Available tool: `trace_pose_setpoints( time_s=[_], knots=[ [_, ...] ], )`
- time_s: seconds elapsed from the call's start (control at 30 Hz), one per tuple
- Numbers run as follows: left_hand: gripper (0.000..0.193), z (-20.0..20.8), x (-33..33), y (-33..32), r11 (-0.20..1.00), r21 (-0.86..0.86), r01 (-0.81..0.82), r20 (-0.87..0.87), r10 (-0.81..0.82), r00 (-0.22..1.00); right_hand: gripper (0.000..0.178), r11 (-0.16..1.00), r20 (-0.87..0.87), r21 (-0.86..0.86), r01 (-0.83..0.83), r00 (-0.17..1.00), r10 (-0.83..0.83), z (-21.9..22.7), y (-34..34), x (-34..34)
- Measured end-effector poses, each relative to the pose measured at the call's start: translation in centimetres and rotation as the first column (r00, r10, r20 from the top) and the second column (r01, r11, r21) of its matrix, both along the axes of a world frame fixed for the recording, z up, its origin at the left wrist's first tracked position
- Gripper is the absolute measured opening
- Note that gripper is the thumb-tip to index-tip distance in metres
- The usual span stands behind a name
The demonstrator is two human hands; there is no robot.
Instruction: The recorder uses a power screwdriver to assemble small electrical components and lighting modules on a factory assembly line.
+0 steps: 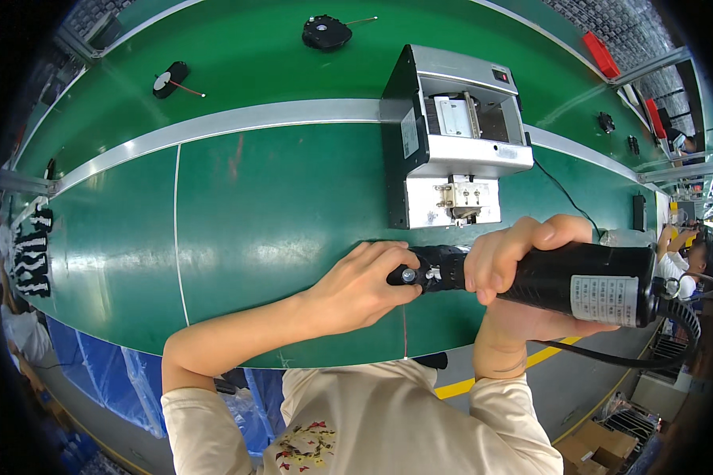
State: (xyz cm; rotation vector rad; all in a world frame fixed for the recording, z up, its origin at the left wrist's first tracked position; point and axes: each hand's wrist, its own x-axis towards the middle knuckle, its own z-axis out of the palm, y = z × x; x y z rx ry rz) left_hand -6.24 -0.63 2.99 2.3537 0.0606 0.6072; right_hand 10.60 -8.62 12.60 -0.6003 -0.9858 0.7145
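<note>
Noted just in front of the grey feeder machine (451, 134) on the green counter (277, 214): black electric screwdriver (578, 281) gripped in right hand (507, 261), left hand (356, 289) fingers pinching small black part (408, 275) steady against its tip.

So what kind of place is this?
Probably a factory assembly line: a long green belt carries small black parts, a grey machine sits beside it, and the right hand holds an electric screwdriver.
</note>
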Motion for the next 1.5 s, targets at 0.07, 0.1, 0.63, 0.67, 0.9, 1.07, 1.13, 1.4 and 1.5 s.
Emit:
trace_pose_setpoints(
  time_s=[0.07, 0.1, 0.63, 0.67, 0.9, 1.07, 1.13, 1.4, 1.5],
  knots=[
    [0.019, 0.1, 0.0, -0.1, 1.0, -0.003, 0.002, 0.009, -0.002, 1.0, 0.088, 0.999, -0.019, -0.043, 0.006, 1.0, -0.007, -0.2, 0.0, -0.3],
    [0.02, 0.1, 0.0, -0.1, 1.0, -0.003, -0.001, 0.013, 0.001, 1.0, 0.088, 0.996, -0.034, -0.086, 0.017, 0.999, -0.02, -0.2, 0.0, -0.4],
    [0.018, -0.1, -0.2, -0.2, 0.999, -0.013, -0.031, 0.025, 0.031, 0.999, 0.084, 0.863, 0.346, -0.5, 0.069, 0.93, 0.126, 0.8, -0.3, -0.7],
    [0.018, -0.1, -0.3, -0.2, 0.999, -0.015, -0.035, 0.019, 0.035, 0.999, 0.084, 0.872, 0.316, -0.485, 0.063, 0.943, 0.108, 0.8, -0.3, -0.8],
    [0.025, -0.5, 0.1, -0.3, 1.0, -0.002, 0.003, 0.013, -0.003, 1.0, 0.094, 0.993, -0.056, 0.114, -0.04, 0.997, 0.046, 1.4, 0.6, 1.4],
    [0.024, -0.4, -0.2, -0.3, 1.0, -0.001, -0.006, 0.001, 0.006, 1.0, 0.105, 0.99, 0.015, 0.135, 0.049, 0.999, -0.052, 3.3, 2.5, 3.7],
    [0.024, -0.4, -0.3, -0.3, 1.0, -0.006, -0.008, -0.008, 0.008, 1.0, 0.108, 0.991, 0.026, 0.13, 0.03, 0.999, -0.034, 2.8, 3.3, 4.0],
    [0.023, -0.5, -0.6, -0.3, 1.0, -0.009, -0.015, 0.004, 0.015, 1.0, 0.104, 0.999, -0.039, 0.031, -0.027, 0.999, 0.029, 2.0, 3.6, 4.2],
    [0.022, -0.4, -0.7, -0.1, 1.0, 0.015, -0.001, 0.014, 0.0, 1.0, 0.1, 0.997, 0.012, 0.076, 0.011, 1.0, -0.012, 1.9, 2.0, 3.1]
  ],
)
